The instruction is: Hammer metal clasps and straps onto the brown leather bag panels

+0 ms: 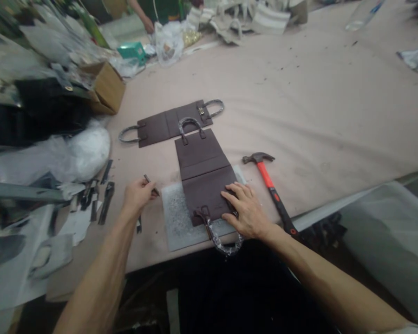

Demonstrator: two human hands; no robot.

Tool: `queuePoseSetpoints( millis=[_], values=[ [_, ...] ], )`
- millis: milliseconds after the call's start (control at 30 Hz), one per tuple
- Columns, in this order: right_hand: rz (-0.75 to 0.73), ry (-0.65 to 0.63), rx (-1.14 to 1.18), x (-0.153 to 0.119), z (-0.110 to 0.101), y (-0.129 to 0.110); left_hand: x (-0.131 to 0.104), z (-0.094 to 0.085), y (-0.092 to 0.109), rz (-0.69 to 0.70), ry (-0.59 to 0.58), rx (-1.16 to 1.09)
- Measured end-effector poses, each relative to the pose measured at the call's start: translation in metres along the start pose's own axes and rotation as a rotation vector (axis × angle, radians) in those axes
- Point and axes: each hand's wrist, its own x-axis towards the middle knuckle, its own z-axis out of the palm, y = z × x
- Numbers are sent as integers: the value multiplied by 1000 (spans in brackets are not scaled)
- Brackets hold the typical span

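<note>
Broadly, the pale tabletop (320, 116) gives room to lay the dark brown work out flat; the near panel (207, 185) lies opened out, a fold line across it, with its lower part on a grey board (176, 220), probably so that a firm, protective surface backs the end being handled. Its upper handle (191, 120) reaches over the border of the far panel (156, 127), while the lower handle (227, 251) loops towards the person at the tabletop's front edge; both are wrapped in clear film, presumably against scuffs. To the right, a claw hammer (271, 188) rests with its black handle end towards the person, within easy reach. The right hand (249, 213) is open, fingers spread on the near panel's lower right, seemingly to steady it; the left hand (137, 197) has its grip closed on a slim dark piece (151, 184), held between the fingertips just beside the board, well away from the panel. As for what is obscured, the right palm and fingers cover one root of the lower handle, so its fixing cannot be made out; the forearms run out of view at the bottom; the slim piece is small and blurred, perhaps a tool, perhaps a strip, and its tip is unclear.
</note>
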Motion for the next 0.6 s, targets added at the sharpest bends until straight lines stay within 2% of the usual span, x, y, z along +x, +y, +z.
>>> queuePoseSetpoints(
  millis=[67, 133, 200, 267, 333, 400, 500, 600],
  values=[
    [-3, 12, 7, 0, 0, 0, -35, 13, 12, 40, 2, -382],
    [0, 22, 8, -1, 0, -1, -76, 34, 27, 138, -39, -570],
    [0, 24, 3, -1, 0, -2, -111, 60, 37, 234, -117, -571],
    [-4, 27, -2, -1, 1, -2, -135, 85, 39, 327, -156, -477],
    [-8, 32, -2, -1, 1, -2, -145, 103, 33, 400, -156, -389],
    [-10, 42, 2, -2, 1, -2, -146, 114, 22, 442, -138, -364],
    [-15, 54, 5, -2, 1, -2, -142, 119, 11, 466, -114, -371],
    [-17, 56, 6, -3, 1, -1, -141, 119, 11, 475, -129, -359]
  ],
)
